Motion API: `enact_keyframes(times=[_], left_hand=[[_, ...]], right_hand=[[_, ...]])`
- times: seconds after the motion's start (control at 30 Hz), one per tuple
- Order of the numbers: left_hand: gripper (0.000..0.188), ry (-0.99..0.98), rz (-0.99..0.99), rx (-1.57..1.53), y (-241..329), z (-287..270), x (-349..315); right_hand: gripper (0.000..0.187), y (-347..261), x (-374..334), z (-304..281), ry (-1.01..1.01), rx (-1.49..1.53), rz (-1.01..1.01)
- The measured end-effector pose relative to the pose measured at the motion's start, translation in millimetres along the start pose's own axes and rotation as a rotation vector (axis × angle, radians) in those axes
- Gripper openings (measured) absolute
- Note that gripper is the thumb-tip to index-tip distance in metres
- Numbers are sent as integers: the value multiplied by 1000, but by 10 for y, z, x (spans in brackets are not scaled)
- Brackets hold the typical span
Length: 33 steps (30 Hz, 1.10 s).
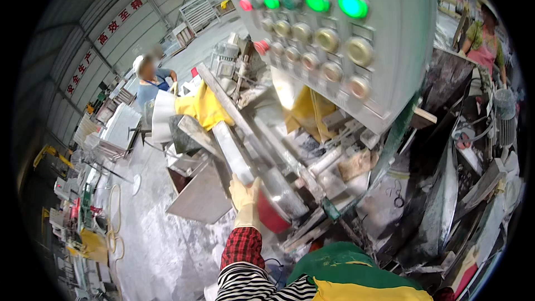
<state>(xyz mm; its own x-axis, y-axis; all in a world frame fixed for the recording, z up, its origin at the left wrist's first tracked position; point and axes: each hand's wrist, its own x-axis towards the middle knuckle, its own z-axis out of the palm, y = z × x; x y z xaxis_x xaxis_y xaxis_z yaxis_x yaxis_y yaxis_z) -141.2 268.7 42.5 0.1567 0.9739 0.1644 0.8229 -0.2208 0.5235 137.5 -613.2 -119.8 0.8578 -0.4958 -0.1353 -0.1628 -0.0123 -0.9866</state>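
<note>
My left hand (244, 194), in a pale rubber glove over a red checked and striped sleeve, grips the near end of a long grey stone strip (229, 147). The strip lies tilted on the machine bed (290, 167) and runs away to the upper left. At its far end a co-worker's yellow-gloved hand (205, 108) rests beside it. My right hand is out of sight. A green and yellow apron (356, 276) covers my front at the bottom edge.
A grey control panel (384, 50) with green and red lamps and round knobs hangs close overhead. A red bucket (270, 217) sits under the bed. Stone slabs (200, 195) lean at the left; the wet white floor (161, 239) lies below. Another person (484, 36) stands far right.
</note>
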Motion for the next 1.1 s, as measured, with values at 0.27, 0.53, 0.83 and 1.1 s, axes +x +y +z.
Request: enact_keyframes(times=[0.27,0.53,0.83,1.1], left_hand=[[83,-112,99,198,-95,323,638],[69,-122,40,-52,-184,242,573],[65,-46,131,-261,-298,65,221],[72,-429,754,-646,635,-94,-585]], right_hand=[[45,291,-1171,1894,-460,-85,-47],[42,-39,-2669,3378,-686,-35,-9],[49,-212,-3455,4047,-1153,-81,152],[60,-1341,-4481,4621,-1531,54,385]])
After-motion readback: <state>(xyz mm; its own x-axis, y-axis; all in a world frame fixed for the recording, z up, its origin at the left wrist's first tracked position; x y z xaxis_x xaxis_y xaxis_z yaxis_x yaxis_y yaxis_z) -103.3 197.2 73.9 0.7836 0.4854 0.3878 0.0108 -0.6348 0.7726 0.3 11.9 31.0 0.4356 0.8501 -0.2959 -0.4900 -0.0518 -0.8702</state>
